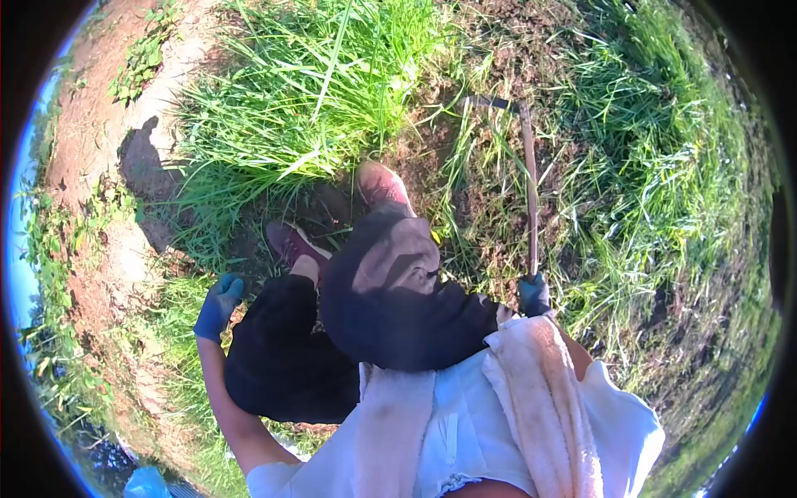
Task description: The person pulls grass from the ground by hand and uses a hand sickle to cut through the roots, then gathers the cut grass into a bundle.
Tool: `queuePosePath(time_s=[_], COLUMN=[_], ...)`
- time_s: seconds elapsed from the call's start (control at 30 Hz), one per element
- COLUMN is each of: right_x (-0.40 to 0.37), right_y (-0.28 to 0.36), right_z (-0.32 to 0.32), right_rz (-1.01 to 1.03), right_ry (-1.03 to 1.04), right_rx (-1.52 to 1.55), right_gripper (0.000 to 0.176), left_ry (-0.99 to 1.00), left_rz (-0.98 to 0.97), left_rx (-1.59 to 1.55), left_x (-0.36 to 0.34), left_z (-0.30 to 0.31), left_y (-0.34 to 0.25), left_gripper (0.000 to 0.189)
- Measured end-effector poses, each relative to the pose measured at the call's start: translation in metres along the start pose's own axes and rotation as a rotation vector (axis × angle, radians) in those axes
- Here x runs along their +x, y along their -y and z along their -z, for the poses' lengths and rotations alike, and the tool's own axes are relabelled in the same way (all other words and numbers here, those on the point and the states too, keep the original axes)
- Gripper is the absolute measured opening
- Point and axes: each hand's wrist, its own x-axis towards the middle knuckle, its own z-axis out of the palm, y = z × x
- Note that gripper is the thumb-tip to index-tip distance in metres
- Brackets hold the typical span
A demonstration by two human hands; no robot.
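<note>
My right hand [535, 295], in a blue-grey glove, is wrapped round the lower end of a long-handled sickle [530, 187]. Its straight wooden handle points away from me, and the thin dark blade [491, 102] turns left at the far end, low over cut grass and soil. On the other side, my left hand [219, 308], also gloved, hangs beside my left knee with its fingers curled in. Nothing shows in it. Tall green grass [307, 91] stands just beyond my shoes.
My reddish shoes [384, 184] are on the ground against the tall grass. Bare brown soil [91, 149] runs along the left. Flattened grass [631, 191] covers the right side. A towel [544, 390] hangs over my white shirt. A light-blue object [147, 482] lies at bottom left.
</note>
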Motion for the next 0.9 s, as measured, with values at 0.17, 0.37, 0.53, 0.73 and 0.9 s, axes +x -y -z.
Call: queuePosePath(time_s=[0.17, 0.37, 0.53, 0.73, 0.9], right_x=[0.170, 0.015, -0.016, 0.045, 0.014], right_y=[0.012, 0.071, 0.052, 0.187, 0.172], right_z=[-0.049, -0.044, -0.006, -0.069, -0.066], right_rz=[0.455, -0.109, 0.046, 0.086, -0.008], right_ry=[0.125, 0.041, 0.029, -0.012, 0.181], right_rx=[0.040, -0.809, -0.585, -0.634, -0.518], right_gripper=[0.018, 0.021, 0.014, 0.021, 0.025], left_ry=[-0.038, -0.031, -0.033, 0.037, 0.002], left_rz=[-0.025, -0.045, 0.005, -0.071, -0.089], left_rx=[-0.008, 0.003, 0.004, -0.025, 0.017], left_x=[0.003, -0.005, -0.003, 0.004, -0.003], left_z=[-0.005, -0.003, -0.003, -0.002, -0.002], left_y=[-0.014, -0.014, -0.001, -0.010, -0.007], left_gripper=[0.030, 0.032, 0.033, 0.035, 0.037])
